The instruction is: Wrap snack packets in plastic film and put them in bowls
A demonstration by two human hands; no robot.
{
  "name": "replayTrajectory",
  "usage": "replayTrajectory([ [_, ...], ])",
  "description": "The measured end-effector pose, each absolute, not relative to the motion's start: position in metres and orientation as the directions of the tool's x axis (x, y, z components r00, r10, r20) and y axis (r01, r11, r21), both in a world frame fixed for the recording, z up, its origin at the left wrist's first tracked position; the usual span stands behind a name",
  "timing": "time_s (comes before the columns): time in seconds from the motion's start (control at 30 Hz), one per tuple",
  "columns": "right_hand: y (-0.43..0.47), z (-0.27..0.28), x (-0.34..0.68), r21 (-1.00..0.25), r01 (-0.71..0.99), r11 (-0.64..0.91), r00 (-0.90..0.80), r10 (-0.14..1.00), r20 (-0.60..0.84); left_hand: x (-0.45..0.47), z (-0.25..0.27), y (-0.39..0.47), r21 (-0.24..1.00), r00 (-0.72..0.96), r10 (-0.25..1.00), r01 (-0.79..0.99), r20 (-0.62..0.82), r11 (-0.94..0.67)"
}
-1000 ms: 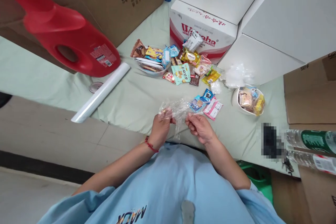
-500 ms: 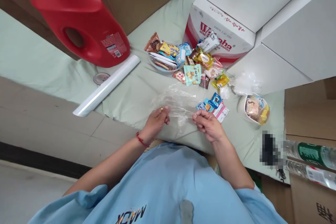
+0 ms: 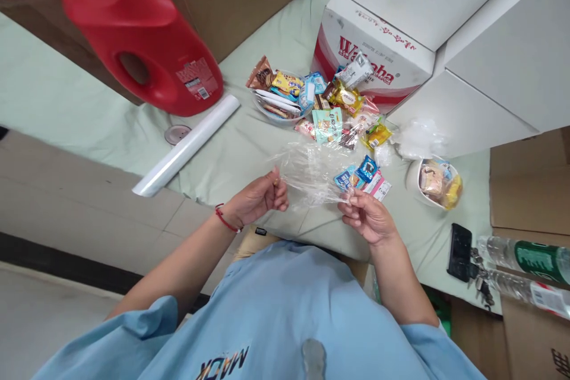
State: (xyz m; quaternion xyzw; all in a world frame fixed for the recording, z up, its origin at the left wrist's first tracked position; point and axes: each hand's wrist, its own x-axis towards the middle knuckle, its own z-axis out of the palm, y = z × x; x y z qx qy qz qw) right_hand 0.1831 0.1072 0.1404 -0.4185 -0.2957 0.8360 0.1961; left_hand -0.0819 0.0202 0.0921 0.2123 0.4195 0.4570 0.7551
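A clear plastic bag (image 3: 314, 175) is stretched between my two hands above the cloth-covered table. My left hand (image 3: 260, 195), with a red string bracelet at the wrist, pinches its left edge. Its right edge is gripped between the thumb and fingers of my right hand (image 3: 367, 214). Just beyond my right fingers lie several small snack packets (image 3: 366, 170), blue and pink. Farther back, a clear bowl (image 3: 272, 113) holds wrapped snacks, and a pile of more packets (image 3: 345, 101) spreads beside it.
A white cup (image 3: 414, 184) of snacks stands at right, near crumpled clear plastic (image 3: 418, 139). A phone (image 3: 459, 252), keys (image 3: 483, 285) and bottles (image 3: 534, 258) lie at the right edge. At left are a red jug (image 3: 164, 41) and white roll (image 3: 187, 145). A Wahaha carton (image 3: 378, 41) stands behind.
My hands have moved farther apart, the left one leftward and the right one rightward. The plastic bag is spread wider between them. The view has shifted slightly.
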Motion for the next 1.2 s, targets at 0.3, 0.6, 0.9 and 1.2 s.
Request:
replayTrajectory([
  [0.3,0.078,0.114,0.188,-0.912,0.052,-0.406,-0.567,0.740,-0.362,-0.025,0.092,0.022,0.768,0.008,0.810,-0.310,-0.587,0.560],
  [0.6,0.077,0.089,0.204,-0.971,0.069,-0.231,-0.497,0.835,-0.234,0.003,0.091,0.032,0.856,-0.245,0.907,0.316,-0.344,0.410],
  [0.9,0.066,0.074,0.206,-0.961,0.088,-0.262,-0.353,0.894,-0.276,0.044,0.084,0.016,0.865,-0.299,0.936,0.403,-0.184,0.299],
  [1.2,0.075,0.067,0.215,-0.916,-0.030,-0.401,-0.264,0.887,-0.380,0.036,0.072,0.024,0.906,-0.405,0.879,0.220,-0.252,0.362],
])
